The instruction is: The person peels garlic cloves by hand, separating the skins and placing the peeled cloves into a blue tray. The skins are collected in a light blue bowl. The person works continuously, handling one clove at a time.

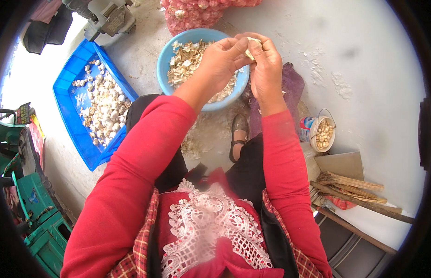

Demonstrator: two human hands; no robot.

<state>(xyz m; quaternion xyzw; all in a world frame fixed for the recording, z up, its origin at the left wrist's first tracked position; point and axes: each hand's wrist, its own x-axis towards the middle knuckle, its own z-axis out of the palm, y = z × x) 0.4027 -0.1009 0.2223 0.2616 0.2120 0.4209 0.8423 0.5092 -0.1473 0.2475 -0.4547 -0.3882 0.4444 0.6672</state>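
Both hands meet over the right rim of a light blue plastic basin (162, 71), which holds papery garlic skins (187, 64). Between the fingertips is a pale piece of garlic (252, 48). My right hand (265, 66) grips it between thumb and fingers. My left hand (224, 60) comes in from the left, its thumb and fingertips pinched against the same piece. To the left, a blue plastic crate (71, 121) holds many garlic bulbs (107, 100). At the right, a white bucket (313, 133) with a wire handle contains peeled-looking cloves (324, 135).
Red mesh sacks of garlic (194, 14) lie beyond the basin. A purple sack (292, 83) is beneath my right forearm. A straw broom (354, 182) lies at the lower right, green plastic containers (45, 222) at the lower left. A metal machine (112, 21) stands at the upper left.
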